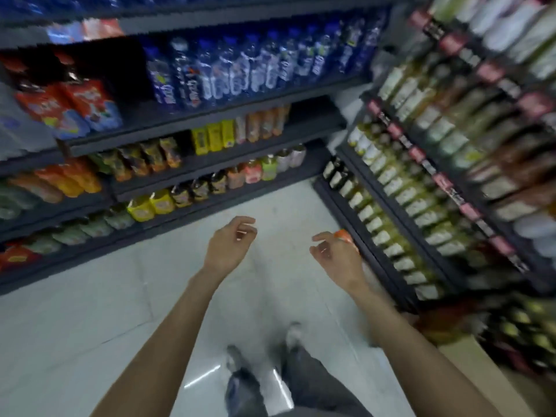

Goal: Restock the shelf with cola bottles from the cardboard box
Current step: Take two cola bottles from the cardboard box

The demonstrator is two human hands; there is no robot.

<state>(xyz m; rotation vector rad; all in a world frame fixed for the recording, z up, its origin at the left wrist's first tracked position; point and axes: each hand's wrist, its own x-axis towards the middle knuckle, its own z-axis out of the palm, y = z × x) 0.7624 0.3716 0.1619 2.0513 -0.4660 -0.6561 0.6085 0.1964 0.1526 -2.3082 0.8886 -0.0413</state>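
The view is motion-blurred. My left hand point(231, 245) hangs over the floor with its fingers loosely curled and nothing in it. My right hand point(334, 257) is beside it, close to the foot of the right shelf point(376, 266), fingers apart and empty. An orange-topped item point(344, 236) shows just behind its fingers; whether they touch is unclear. Dark cola bottles with red labels point(60, 100) stand on the left shelf's upper tier. A tan cardboard box point(469, 359) sits at the bottom right, with a red and dark blur point(442, 323) above it.
Blue water bottles point(240, 70) fill the upper back shelf, with juice bottles point(210, 179) on the tiers below. The right shelf holds rows of green and white bottles point(406, 200). Pale tiled floor point(105, 311) lies between the shelves. My legs and shoes point(261, 371) are below.
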